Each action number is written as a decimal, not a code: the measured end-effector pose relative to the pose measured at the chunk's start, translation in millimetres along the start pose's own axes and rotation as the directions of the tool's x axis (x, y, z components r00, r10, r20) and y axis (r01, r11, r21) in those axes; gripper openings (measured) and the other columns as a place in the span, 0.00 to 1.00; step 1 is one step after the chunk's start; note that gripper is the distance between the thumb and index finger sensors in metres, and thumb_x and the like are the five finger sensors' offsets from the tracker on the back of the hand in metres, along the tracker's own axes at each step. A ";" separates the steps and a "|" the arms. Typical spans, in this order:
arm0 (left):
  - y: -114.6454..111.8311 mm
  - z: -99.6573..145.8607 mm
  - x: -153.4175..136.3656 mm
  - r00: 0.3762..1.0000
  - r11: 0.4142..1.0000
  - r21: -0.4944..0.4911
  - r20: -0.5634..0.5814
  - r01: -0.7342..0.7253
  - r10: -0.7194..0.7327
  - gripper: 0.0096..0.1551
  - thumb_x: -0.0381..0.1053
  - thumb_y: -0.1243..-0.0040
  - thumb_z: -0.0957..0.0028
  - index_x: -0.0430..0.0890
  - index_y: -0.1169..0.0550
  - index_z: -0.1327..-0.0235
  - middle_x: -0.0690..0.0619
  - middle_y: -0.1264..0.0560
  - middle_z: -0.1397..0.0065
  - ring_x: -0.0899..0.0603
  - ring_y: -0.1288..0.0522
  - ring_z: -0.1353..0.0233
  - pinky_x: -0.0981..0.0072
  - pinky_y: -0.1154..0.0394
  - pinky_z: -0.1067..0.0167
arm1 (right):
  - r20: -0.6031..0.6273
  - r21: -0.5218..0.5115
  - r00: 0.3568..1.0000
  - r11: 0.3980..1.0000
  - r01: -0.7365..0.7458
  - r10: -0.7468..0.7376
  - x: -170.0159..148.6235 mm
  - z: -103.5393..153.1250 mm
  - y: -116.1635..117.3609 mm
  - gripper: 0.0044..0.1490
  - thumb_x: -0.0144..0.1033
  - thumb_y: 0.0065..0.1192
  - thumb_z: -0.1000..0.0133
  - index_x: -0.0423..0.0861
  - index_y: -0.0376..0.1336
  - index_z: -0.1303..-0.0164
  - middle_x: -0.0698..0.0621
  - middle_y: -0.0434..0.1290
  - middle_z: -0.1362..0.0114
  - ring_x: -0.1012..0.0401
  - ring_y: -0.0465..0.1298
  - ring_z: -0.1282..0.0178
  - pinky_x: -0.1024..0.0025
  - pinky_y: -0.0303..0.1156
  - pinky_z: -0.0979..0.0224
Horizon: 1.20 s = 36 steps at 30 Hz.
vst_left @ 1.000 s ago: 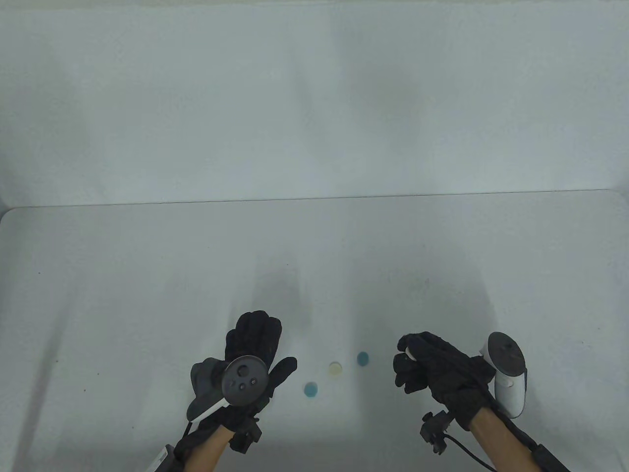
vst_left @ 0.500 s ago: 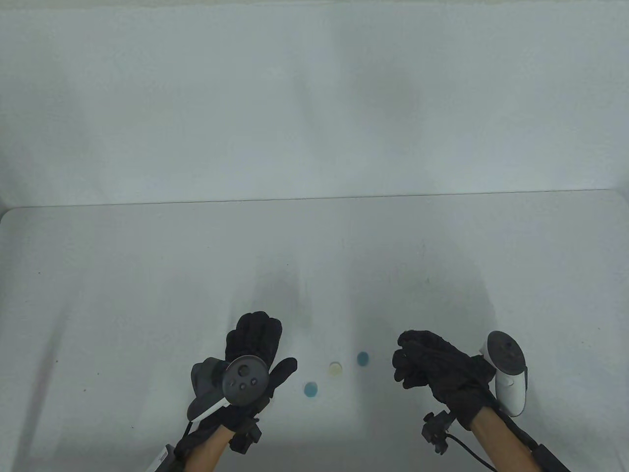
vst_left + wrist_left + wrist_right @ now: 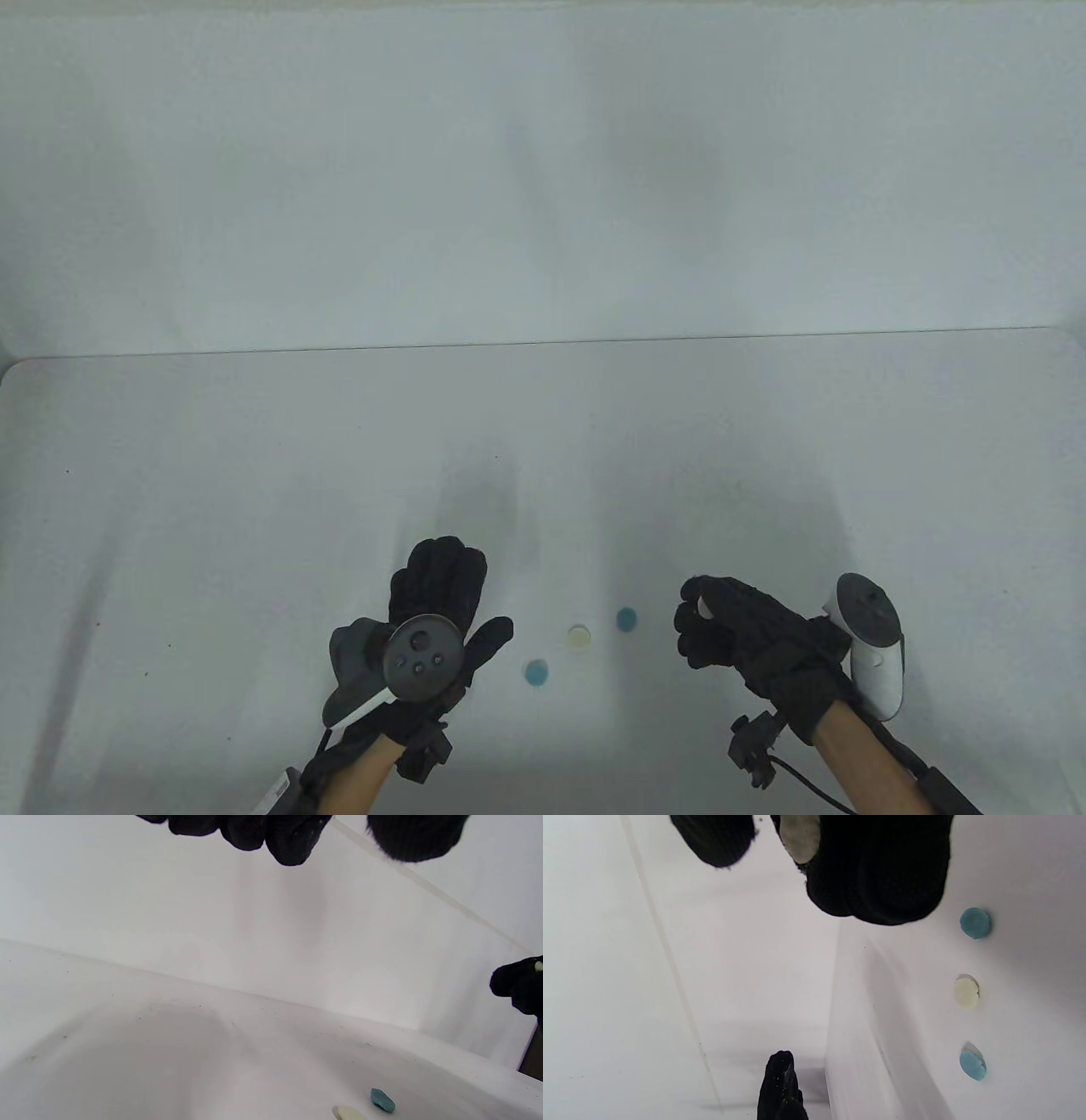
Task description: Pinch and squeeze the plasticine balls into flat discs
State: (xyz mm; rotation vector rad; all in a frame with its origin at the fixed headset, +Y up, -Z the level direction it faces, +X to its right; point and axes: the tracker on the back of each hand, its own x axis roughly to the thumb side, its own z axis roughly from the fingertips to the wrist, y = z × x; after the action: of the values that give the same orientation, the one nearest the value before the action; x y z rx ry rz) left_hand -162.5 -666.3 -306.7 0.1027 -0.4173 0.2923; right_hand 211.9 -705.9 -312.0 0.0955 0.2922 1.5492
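Our right hand [image 3: 747, 637] pinches a pale plasticine piece [image 3: 799, 836] between curled fingers [image 3: 878, 870], lifted off the table [image 3: 254, 509] for squeezing. Our left hand [image 3: 433, 611] rests flat, fingers spread, holding nothing. Three flattened discs [image 3: 579, 637] lie between the hands.

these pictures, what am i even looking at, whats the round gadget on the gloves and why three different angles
Nothing here is a robot: these are a person's two hands in black sensor gloves. The round gadget is a tracker strapped to the back of each hand; the fingers do not hold it.

The wide picture looks down at the white table. The other two come from cameras on the wrists, so gloved fingers hang in from the top.

On the table lie three flattened plasticine discs: two blue discs with a cream disc between them.

The left hand is spread, holding nothing. The right hand pinches a pale piece of plasticine.
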 end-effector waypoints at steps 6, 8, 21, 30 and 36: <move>-0.1 0.0 -0.3 1.000 1.000 0.001 0.000 -0.002 0.002 0.47 0.62 0.51 0.42 0.36 0.42 0.17 0.32 0.50 0.16 0.23 0.52 0.18 0.33 0.50 0.27 | 0.020 -0.040 0.999 0.998 -0.041 0.041 4.3 1.3 -0.8 0.25 0.43 0.66 0.41 0.39 0.69 0.41 0.47 0.82 0.48 0.56 0.86 0.55 0.75 0.88 0.55; 0.1 0.3 0.0 1.000 1.000 0.002 -0.001 0.002 -0.002 0.47 0.62 0.51 0.42 0.36 0.42 0.17 0.32 0.50 0.16 0.23 0.52 0.18 0.33 0.50 0.27 | 0.030 -0.049 0.996 0.996 -0.080 0.082 5.5 1.4 -1.1 0.25 0.44 0.66 0.41 0.40 0.70 0.43 0.48 0.83 0.50 0.58 0.86 0.57 0.77 0.88 0.57; 1.1 0.7 0.2 1.000 1.000 0.008 -0.004 0.008 -0.008 0.47 0.62 0.50 0.43 0.36 0.42 0.17 0.32 0.51 0.16 0.23 0.52 0.18 0.33 0.50 0.27 | -0.034 0.035 0.999 0.999 0.022 -0.021 -7.0 -1.8 0.1 0.44 0.58 0.51 0.35 0.31 0.60 0.28 0.35 0.74 0.35 0.45 0.78 0.43 0.63 0.83 0.43; 1.7 0.8 0.1 1.000 1.000 0.014 0.000 0.004 -0.004 0.48 0.62 0.50 0.42 0.35 0.42 0.17 0.32 0.51 0.16 0.23 0.52 0.18 0.33 0.50 0.27 | -0.026 -0.105 0.999 0.994 -0.028 0.025 -2.8 0.9 -6.4 0.25 0.48 0.58 0.37 0.40 0.72 0.46 0.48 0.82 0.55 0.59 0.84 0.62 0.78 0.86 0.63; 1.9 0.8 0.7 1.000 1.000 0.016 0.004 0.007 -0.007 0.48 0.62 0.50 0.42 0.35 0.42 0.17 0.32 0.51 0.16 0.23 0.53 0.18 0.32 0.50 0.27 | -0.015 -0.111 0.999 0.993 -0.046 0.045 -1.5 1.6 -7.0 0.25 0.49 0.58 0.38 0.42 0.72 0.47 0.49 0.82 0.54 0.59 0.84 0.60 0.77 0.86 0.62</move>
State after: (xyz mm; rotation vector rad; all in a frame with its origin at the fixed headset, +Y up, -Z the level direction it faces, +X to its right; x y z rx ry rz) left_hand -162.7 -664.5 -305.6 0.1204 -0.4185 0.2890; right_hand 219.1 -707.3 -311.9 0.0051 0.2144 1.6085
